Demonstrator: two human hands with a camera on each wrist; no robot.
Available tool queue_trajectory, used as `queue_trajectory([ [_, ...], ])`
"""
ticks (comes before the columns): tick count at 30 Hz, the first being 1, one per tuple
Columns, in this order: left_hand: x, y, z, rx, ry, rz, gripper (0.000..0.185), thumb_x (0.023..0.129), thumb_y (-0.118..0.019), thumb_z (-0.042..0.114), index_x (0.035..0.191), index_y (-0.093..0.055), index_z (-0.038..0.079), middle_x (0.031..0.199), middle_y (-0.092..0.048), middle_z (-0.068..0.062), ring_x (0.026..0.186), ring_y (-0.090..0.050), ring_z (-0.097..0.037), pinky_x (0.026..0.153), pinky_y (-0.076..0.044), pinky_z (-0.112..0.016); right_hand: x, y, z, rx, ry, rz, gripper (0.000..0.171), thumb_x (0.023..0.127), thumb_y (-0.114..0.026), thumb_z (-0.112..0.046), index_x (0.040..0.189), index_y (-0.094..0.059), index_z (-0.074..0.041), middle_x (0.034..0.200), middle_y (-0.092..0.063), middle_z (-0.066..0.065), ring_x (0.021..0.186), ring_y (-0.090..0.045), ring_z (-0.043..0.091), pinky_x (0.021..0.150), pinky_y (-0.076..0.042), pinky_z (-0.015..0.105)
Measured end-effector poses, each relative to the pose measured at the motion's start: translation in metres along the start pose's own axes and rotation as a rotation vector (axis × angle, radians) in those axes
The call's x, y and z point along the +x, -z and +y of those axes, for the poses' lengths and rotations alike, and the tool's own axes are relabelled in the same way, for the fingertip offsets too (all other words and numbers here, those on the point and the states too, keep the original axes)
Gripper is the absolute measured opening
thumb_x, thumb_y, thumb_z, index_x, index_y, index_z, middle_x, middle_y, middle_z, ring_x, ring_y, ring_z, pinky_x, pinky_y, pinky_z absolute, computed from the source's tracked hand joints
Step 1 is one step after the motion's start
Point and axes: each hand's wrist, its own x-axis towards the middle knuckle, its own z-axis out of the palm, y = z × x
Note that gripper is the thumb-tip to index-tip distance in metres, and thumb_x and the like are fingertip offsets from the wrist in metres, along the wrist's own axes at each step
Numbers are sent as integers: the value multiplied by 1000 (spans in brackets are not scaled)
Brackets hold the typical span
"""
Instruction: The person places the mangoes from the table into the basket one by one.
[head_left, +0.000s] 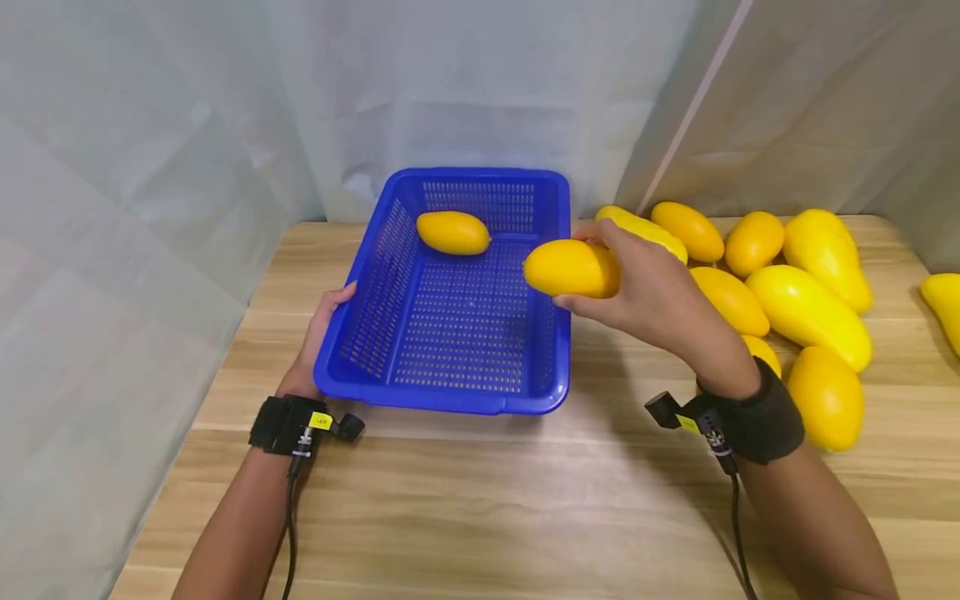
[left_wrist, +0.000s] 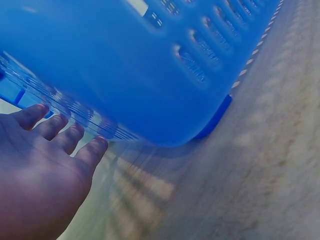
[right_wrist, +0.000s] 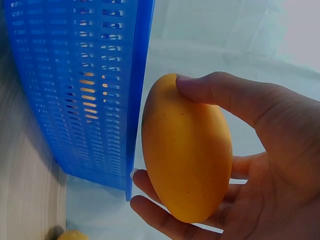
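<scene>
No readable text on anything here.

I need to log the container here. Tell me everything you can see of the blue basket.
The blue basket is a shallow rectangular tray, plastic by its look, with slotted walls, a perforated floor and a rolled rim. It sits flat on the wooden table. One mango lies inside near the far wall. The left hand rests against its left rim; the right hand holds a second mango over its right edge.

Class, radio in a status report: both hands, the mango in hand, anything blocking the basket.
Left hand open, steadying blue perforated plastic basket. Right hand grips smooth yellow mango above basket's right rim. One mango inside; nothing in the way.
</scene>
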Motion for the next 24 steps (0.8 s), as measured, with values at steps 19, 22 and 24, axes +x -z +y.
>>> queue_trajectory([
  [19, -3, -4, -6, 10, 8, 41, 60, 108, -29, 50, 163, -17, 29, 145, -46, -7, 114, -53, -21, 88, -50, -36, 24, -11, -13, 41, -70, 40, 71, 86, -77, -51, 139, -49, -12, 118, -62, 6, 90, -54, 26, 74, -43, 40],
  [22, -3, -4, -2, -17, 13, 47, 60, 108, -31, 49, 163, -18, 28, 139, -52, -6, 110, -56, -20, 85, -51, -35, 27, -16, -16, 97, -54, 44, 71, 85, -78, -49, 139, -49, -13, 118, -62, 7, 91, -54, 26, 75, -43, 40],
  [24, -2, -5, 0, -28, 19, 48, 60, 108, -32, 48, 163, -18, 27, 136, -55, -5, 108, -58, -20, 84, -52, -35, 30, -18, -17, 115, -43, 41, 70, 85, -79, -48, 138, -49, -13, 118, -63, 7, 91, -55, 27, 75, -43, 41],
])
